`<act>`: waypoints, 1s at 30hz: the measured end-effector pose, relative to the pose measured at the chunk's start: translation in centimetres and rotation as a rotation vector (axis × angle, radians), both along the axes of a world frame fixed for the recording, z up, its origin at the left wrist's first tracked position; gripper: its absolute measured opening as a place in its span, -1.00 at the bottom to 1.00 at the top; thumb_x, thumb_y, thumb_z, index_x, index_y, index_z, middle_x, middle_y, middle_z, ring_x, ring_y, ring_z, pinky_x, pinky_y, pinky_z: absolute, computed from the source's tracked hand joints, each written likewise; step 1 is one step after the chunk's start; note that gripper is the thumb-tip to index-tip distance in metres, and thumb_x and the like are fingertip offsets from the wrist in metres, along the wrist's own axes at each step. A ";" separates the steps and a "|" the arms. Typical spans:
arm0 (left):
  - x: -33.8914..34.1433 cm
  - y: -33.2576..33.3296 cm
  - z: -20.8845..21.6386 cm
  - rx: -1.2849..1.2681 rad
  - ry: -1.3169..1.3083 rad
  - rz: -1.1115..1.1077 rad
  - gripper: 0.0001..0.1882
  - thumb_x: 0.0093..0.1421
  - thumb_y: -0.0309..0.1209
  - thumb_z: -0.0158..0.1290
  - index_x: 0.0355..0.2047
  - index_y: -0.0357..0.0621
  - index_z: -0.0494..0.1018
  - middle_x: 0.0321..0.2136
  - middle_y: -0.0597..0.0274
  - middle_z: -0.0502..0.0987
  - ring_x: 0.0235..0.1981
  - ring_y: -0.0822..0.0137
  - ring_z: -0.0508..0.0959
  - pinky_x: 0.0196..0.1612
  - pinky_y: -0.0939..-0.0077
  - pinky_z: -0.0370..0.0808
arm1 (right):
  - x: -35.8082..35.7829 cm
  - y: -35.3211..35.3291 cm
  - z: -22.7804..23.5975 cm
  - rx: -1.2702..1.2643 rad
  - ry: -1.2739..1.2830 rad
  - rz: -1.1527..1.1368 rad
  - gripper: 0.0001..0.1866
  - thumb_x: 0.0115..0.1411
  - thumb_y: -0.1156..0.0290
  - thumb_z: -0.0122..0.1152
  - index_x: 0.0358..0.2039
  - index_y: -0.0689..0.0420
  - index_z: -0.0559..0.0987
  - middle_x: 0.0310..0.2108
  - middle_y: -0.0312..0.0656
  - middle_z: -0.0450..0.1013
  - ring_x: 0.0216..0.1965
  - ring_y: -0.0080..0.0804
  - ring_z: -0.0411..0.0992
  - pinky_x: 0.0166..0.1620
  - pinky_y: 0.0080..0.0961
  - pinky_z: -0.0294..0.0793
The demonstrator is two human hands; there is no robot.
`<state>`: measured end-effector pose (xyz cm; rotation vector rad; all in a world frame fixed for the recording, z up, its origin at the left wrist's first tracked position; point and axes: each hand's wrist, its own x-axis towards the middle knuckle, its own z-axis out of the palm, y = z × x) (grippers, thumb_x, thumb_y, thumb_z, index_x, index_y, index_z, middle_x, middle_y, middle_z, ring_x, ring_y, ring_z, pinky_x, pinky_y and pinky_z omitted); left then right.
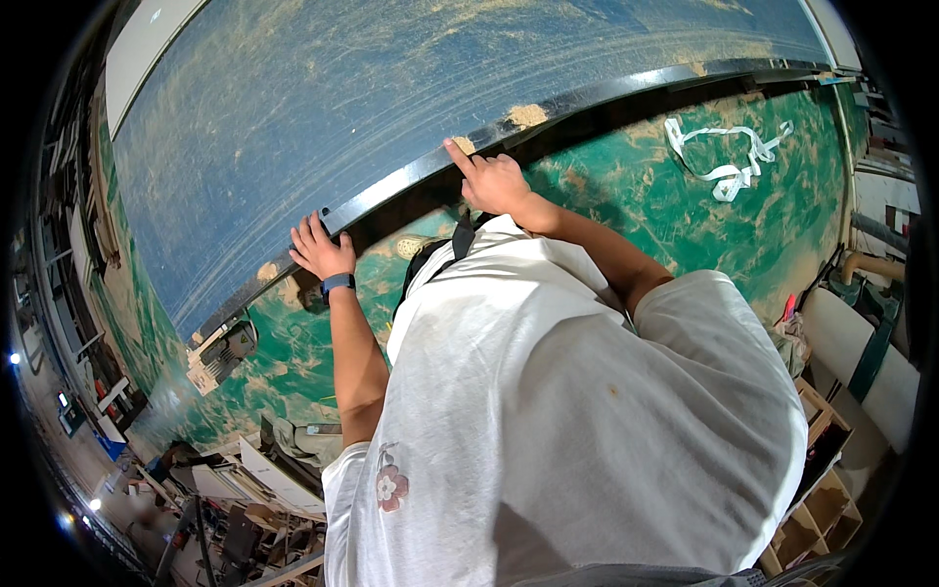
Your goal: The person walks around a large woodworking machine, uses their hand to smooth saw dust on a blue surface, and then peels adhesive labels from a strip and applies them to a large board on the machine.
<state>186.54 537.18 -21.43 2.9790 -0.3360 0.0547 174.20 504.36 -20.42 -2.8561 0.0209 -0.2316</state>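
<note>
A broad dark-blue tabletop, streaked with sawdust, spreads before me with a shiny dark metal edge along its near side. My left hand rests on that edge with its fingers spread and nothing in them; a dark band circles the wrist. Farther right, my right hand stretches its index finger to a small heap of sawdust on the edge. Its other fingers are loosely curled, and I see no object in it. A larger sawdust heap lies just beyond.
Crumpled white strapping lies on the green, sawdust-strewn floor to the right. A motor-like unit sits under the table's left corner. Wooden shelving stands behind me at right, and stacked boards lean at lower left.
</note>
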 end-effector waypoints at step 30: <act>0.0 -0.1 0.0 0.016 0.004 0.017 -0.22 -0.02 -0.28 0.25 0.25 0.19 0.25 0.29 0.26 0.20 0.39 0.08 0.00 0.37 -0.17 -0.16 | -1.2 -1.7 0.3 0.048 0.082 -0.198 -0.09 0.01 0.30 0.17 0.39 0.04 0.05 -0.54 -0.11 0.48 -0.56 -0.14 0.49 -0.39 -0.21 0.47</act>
